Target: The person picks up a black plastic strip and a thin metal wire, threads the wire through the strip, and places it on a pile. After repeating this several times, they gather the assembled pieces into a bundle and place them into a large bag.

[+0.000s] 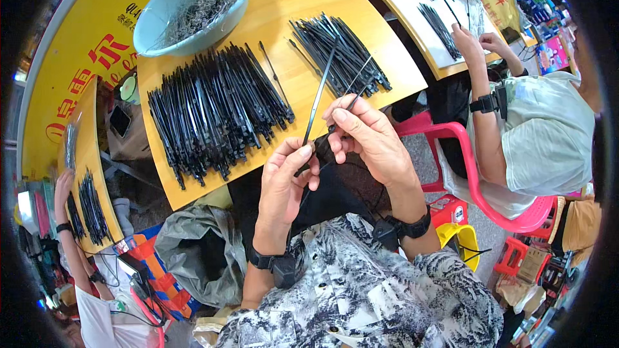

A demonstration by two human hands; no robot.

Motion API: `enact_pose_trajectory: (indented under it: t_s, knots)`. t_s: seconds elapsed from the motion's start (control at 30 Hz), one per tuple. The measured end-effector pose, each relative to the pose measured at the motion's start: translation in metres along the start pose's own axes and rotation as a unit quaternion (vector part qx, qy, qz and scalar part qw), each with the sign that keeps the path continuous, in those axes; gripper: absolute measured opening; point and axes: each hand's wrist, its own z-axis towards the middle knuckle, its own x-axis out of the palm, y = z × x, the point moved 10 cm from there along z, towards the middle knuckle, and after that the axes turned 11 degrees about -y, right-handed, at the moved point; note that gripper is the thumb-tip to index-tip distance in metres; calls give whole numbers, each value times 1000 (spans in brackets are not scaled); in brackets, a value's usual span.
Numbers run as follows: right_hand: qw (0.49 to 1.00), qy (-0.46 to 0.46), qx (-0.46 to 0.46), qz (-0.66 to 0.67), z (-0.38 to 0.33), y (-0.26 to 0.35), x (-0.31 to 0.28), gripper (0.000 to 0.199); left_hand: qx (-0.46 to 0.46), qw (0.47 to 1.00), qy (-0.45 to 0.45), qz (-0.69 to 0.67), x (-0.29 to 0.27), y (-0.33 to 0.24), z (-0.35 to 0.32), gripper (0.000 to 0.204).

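My left hand (284,180) pinches the lower end of a long black strip (320,93) that rises up and away over the wooden table (284,6). My right hand (364,132) is closed on a thin metal wire (360,87) and touches the strip's base beside the left thumb. A large row of black strips (216,106) lies on the table to the left. A smaller pile of black strips (342,55) lies just beyond my hands.
A pale blue bowl (161,22) of thin metal wires stands at the table's far left. A person in a pale shirt (548,135) sits on a red chair (451,132) to the right. Another person's arm (68,232) works at a small table on the left.
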Motion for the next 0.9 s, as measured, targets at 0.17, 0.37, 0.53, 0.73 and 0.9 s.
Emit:
enact_pose_trajectory:
  t_s: [0.17,0.37,0.53,0.73,0.9]
  knots:
    - [999,21,29,10,-1,-9,3,17,-21,1000,9,-11,6,3,6,10]
    - [1000,11,-3,-14,-2,-1,2,15,-5,999,38,-8,13,2,9,10]
    - [1000,15,-16,-20,-2,-3,-2,19,17,1000,15,14,12,0,10,10]
    - [1000,-9,-25,-12,2,-5,-8,16,55,998,1,42,15,-3,9,12]
    - [1000,-22,-16,-6,8,-5,-15,13,68,997,-8,43,20,1,14,15]
